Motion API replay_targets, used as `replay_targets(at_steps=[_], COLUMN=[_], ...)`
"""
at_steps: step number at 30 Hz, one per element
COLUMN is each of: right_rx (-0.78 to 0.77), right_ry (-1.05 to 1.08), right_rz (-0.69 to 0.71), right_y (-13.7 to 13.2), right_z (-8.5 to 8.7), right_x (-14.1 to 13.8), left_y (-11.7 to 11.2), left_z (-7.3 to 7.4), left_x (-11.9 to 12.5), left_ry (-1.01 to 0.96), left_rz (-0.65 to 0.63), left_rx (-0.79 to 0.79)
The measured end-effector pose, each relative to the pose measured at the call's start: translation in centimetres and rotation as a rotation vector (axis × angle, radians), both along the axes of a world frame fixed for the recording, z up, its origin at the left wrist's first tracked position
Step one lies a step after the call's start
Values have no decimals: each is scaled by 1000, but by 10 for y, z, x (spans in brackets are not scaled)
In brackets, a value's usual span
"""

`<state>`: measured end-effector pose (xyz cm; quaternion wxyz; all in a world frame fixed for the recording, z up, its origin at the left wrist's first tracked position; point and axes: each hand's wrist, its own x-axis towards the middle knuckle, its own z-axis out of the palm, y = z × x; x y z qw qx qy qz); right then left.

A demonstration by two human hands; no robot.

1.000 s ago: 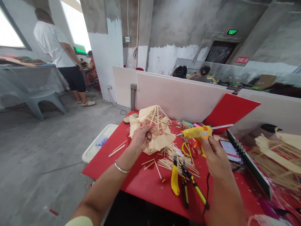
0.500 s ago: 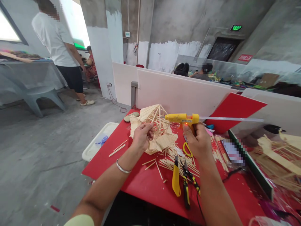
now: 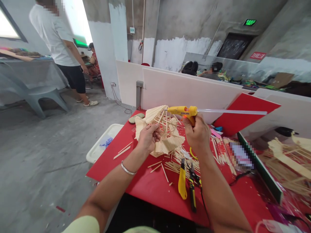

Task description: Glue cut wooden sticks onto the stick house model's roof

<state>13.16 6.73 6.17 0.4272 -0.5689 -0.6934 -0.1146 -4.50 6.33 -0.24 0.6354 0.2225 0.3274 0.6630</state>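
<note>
Gripping glue gun [image 3: 182,111] in R hand [image 3: 198,132], up at peak of stick model [image 3: 173,143], far-mid worktop [image 3: 143,184]. Pinching model's near-left w/ L hand [image 3: 147,139], prob. by one stick. Could burn L hand via glue drip, or skew frame by pressing gun.

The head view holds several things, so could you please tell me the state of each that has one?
Stick model: partly panelled, framework showing
Glue gun: light on, tip at the stick model's peak
Glue stick: protruding from the glue gun's rear
Left grip: closed at the stick model's framework
Right grip: closed around the glue gun
Cutters: handles spread
Loose sticks: scattered
Exit sign: lit green
</note>
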Motion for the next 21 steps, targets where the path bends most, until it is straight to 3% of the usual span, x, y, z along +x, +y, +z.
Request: replay_targets(at_steps=[13, 21], right_rx=[125, 127], right_ry=[2, -97], right_rz=[76, -81], right_y=[7, 6], right_z=[-4, 8], right_x=[4, 6], left_y=[2, -2], left_z=[-1, -2], left_x=[0, 0], left_ry=[-23, -18], left_rz=[-5, 22], left_rx=[1, 15])
